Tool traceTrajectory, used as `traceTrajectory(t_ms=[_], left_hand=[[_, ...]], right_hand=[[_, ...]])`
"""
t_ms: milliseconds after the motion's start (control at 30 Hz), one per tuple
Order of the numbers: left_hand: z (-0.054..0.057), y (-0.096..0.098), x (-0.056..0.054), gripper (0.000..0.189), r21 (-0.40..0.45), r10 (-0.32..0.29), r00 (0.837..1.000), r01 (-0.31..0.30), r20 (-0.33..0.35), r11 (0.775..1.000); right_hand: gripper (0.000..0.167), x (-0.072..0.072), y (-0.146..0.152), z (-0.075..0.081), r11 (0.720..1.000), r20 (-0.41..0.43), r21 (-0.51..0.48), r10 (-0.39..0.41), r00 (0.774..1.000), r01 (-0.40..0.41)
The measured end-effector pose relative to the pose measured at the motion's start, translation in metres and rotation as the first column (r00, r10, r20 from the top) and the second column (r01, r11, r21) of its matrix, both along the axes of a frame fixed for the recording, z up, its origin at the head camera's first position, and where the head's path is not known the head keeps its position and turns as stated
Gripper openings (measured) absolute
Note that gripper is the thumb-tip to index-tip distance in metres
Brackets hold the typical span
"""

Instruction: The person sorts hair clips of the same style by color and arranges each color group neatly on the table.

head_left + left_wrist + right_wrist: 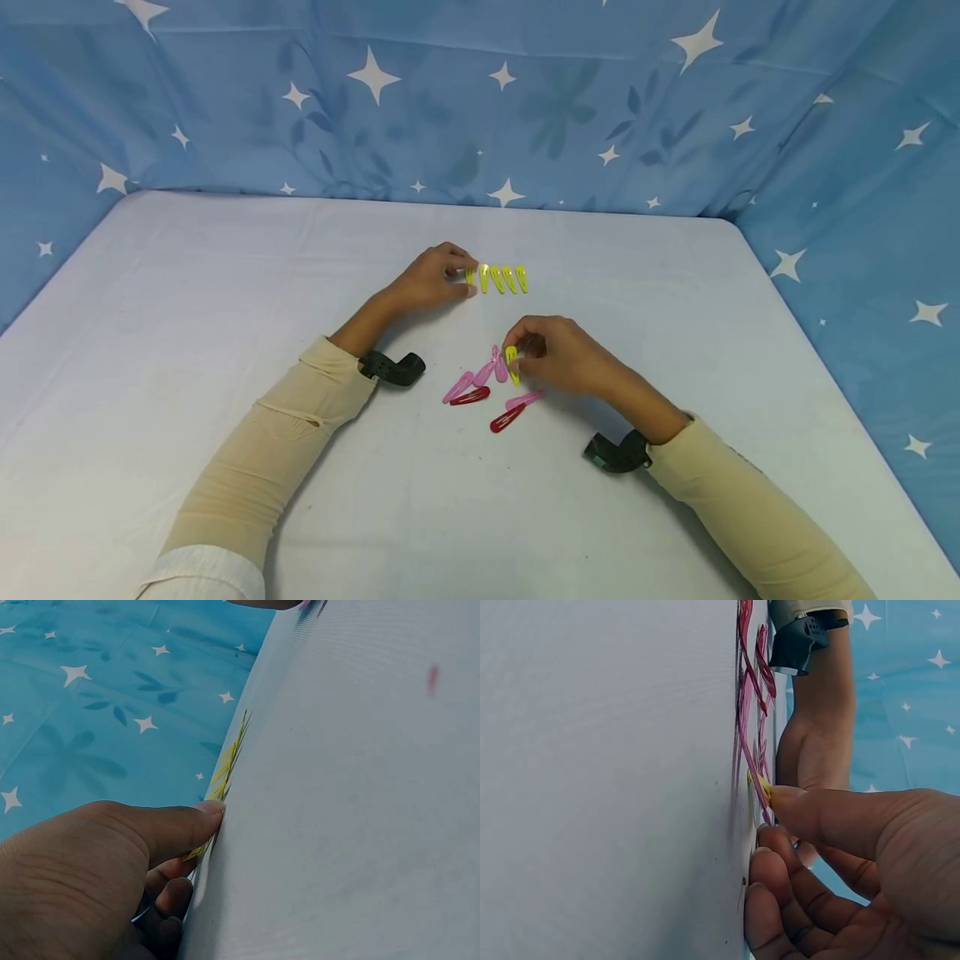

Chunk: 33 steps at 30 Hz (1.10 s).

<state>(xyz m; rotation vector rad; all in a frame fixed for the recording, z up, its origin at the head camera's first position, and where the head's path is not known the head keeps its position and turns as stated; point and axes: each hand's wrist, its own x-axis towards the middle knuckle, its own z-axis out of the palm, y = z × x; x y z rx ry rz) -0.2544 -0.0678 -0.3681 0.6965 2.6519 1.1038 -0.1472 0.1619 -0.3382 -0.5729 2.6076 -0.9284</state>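
Note:
Several yellow snap hair clips (509,280) form a row on the white table, standing side by side. At the row's left end my left hand (433,279) holds a yellow clip (470,277) between thumb and fingers, close to the tabletop. Nearer to me, my right hand (567,355) pinches another yellow hair clip (512,364) beside the loose pink ones. In the right wrist view the thumb and fingers hide most of that yellow clip (763,785). Several pink hair clips (458,387) and two red hair clips (470,396) lie loosely around and below the right fingertips.
The table (225,275) has a white cover. A blue curtain with white stars (450,117) hangs along its back and sides. Each wrist wears a black camera mount, the left one (393,369) left of the clips and the right one (617,452) to their right.

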Motion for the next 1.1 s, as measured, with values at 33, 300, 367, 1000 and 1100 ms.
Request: traceTrajectory(t_ms=[33,300,367,1000,1100], left_hand=[[0.000,0.000,0.000,0.049,0.003,0.000,1.000,0.000,-0.001,1.000],[0.002,0.001,0.000,0.049,0.008,-0.002,1.000,0.002,0.002,1.000],[0.003,0.001,0.001,0.048,0.006,-0.001,1.000,0.001,0.005,1.000],[0.003,0.001,0.003,0.048,-0.001,-0.004,1.000,0.004,0.003,1.000],[0.004,0.001,0.003,0.048,-0.004,-0.003,1.000,0.003,0.001,1.000]], right_hand=[[0.019,0.000,0.000,0.000,1.000,-0.002,-0.007,0.000,1.000,0.000],[0.015,-0.004,0.003,-0.003,0.994,0.023,-0.098,-0.053,0.998,0.055],[0.016,-0.005,0.003,-0.004,0.990,0.045,-0.128,-0.061,0.997,0.066],[0.018,-0.017,0.010,-0.005,0.981,0.034,-0.180,-0.072,0.997,0.077],[0.018,-0.019,0.012,-0.004,0.981,0.018,-0.175,-0.076,0.997,0.078]])
